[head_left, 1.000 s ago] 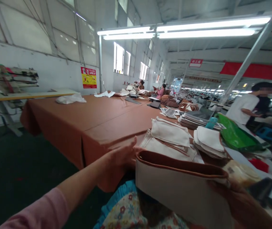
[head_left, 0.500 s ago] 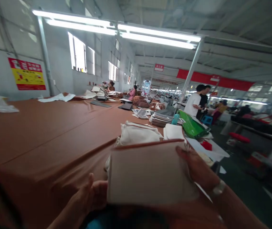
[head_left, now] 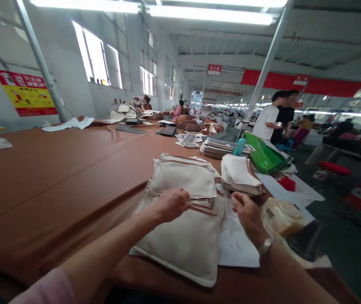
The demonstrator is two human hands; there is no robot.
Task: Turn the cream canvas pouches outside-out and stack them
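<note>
We find the fingers (head_left: 185,196) of the left hand (head_left: 173,205) curled inward with the tips bunched, while the thumb and fingers of the right hand (head_left: 247,214) are drawn close to each other. We cannot tell whether either hand pinches anything.

The left hand is over the upper pile of pale panels (head_left: 185,179), at its near edge, where we see brown edging between the layers. That pile lies on a larger pale panel (head_left: 185,245), whose near corner points towards us. The right hand hangs just beyond the right side of these panels, near the small stack of pale pieces (head_left: 241,171) and above a white sheet (head_left: 238,250). We notice a metallic band (head_left: 265,245) on the right wrist.

Farther right lie a yellowish plastic-wrapped bundle (head_left: 283,215) and a dark object (head_left: 306,240). Behind the small stack we make out a teal bottle (head_left: 239,147), grey panels (head_left: 217,147) and a green bag (head_left: 264,155). Brown material (head_left: 72,181) covers the surface to the left. Past the surface, on the right, we see a person in a white top (head_left: 265,120) beside another in black.
</note>
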